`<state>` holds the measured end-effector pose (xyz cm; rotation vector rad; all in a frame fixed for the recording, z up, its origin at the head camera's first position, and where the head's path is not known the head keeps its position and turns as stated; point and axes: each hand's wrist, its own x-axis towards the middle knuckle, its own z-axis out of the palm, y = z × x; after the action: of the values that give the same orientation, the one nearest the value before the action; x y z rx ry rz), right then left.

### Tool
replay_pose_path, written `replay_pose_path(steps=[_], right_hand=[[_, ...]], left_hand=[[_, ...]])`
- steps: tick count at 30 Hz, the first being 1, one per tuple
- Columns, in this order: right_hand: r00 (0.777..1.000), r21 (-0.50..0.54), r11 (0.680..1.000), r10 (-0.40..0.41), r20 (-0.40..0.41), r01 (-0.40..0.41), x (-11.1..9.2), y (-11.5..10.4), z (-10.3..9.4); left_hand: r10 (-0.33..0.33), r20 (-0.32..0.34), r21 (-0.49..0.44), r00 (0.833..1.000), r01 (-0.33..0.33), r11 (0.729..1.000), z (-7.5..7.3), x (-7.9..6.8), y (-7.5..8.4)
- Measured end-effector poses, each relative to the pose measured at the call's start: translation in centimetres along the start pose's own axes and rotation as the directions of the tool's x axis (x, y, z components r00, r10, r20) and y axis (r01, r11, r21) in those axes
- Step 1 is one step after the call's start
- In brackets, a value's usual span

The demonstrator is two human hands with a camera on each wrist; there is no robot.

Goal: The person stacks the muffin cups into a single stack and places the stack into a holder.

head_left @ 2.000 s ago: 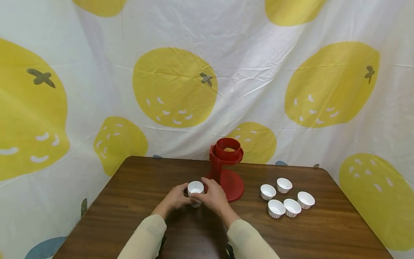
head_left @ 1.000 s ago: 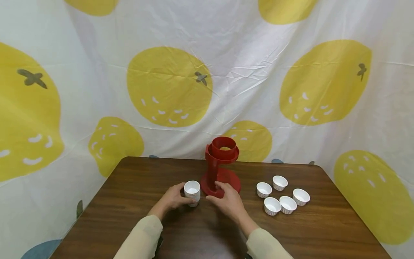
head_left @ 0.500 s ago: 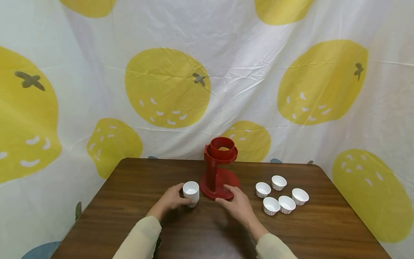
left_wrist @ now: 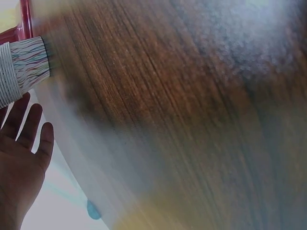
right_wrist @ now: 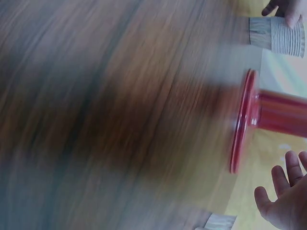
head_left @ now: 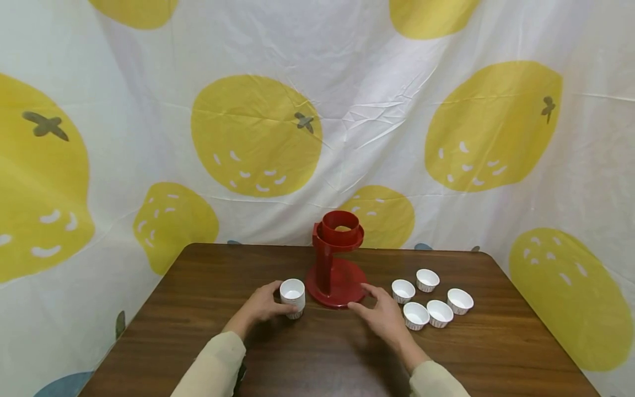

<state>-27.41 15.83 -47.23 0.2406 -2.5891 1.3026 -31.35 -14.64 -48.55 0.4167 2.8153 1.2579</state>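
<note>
Beside the red stand, my left hand [head_left: 259, 306] holds an upright stack of white paper baking cups [head_left: 293, 298] on the table, thumb at the near side and fingers round the left. Seen from the left wrist, the stack [left_wrist: 29, 62] has several nested rims and a wavy coloured print on its lowest cup. My right hand [head_left: 384, 318] is in the air with nothing in it, thumb and fingers apart, between the stand and the loose baking cups [head_left: 415, 316]. Its fingers spread near the red base in the right wrist view.
The red stand [head_left: 324, 267] has a round base and a ring holder on top with a yellowish thing showing inside. Several single cups sit at the right of the brown wooden table [head_left: 223, 275]. Behind hangs a white curtain [head_left: 367, 132] with lemon prints.
My right hand has let go of the stack and moved right, past the front of the red base, towards the loose cups. The left hand has stayed at the stack.
</note>
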Motion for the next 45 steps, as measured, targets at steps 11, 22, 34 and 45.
replay_pose_path(steps=[11,22,34,45], right_hand=[[0.999,0.027,0.999,0.030,0.010,-0.030,-0.1,1.2,-2.9],[0.994,-0.018,0.994,0.105,-0.043,-0.106,-0.6,3.6,-8.3],[0.985,-0.097,0.982,0.157,-0.071,-0.164,-1.4,6.1,-12.9],[0.971,-0.164,0.962,0.197,-0.137,-0.218,-1.8,9.2,-15.7]], left_hand=[[-0.013,-0.002,0.000,1.000,0.013,1.000,0.0,-0.1,0.5],[-0.009,-0.010,-0.008,1.000,0.009,1.000,0.2,0.2,-0.1],[-0.001,-0.011,0.006,1.000,0.001,1.000,0.3,0.3,-0.3],[0.002,0.002,0.002,1.000,-0.002,1.000,0.2,0.3,-0.2]])
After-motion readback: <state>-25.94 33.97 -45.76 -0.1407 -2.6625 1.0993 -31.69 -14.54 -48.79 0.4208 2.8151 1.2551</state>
